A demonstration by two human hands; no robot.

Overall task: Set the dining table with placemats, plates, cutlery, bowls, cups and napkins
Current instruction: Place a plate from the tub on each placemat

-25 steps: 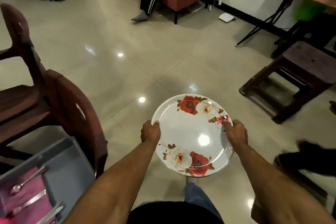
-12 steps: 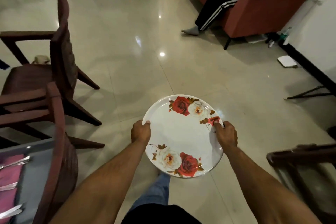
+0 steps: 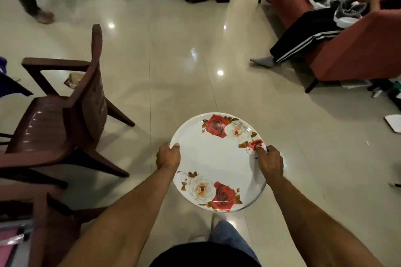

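Tiled floor (image 3: 173,60), brown chair (image 3: 65,119) left; both hands' fingers clamp floral plate (image 3: 217,158).

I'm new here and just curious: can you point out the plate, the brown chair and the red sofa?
floral plate (image 3: 219,158), head view, bare white centre.
brown plastic chair (image 3: 43,123), head view, seat.
red sofa (image 3: 355,50), head view, outer side panel.

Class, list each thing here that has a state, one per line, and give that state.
plate: carried level above the floor, empty
left hand: grips the plate's left rim
right hand: grips the plate's right rim
brown chair: upright, unoccupied
red sofa: occupied
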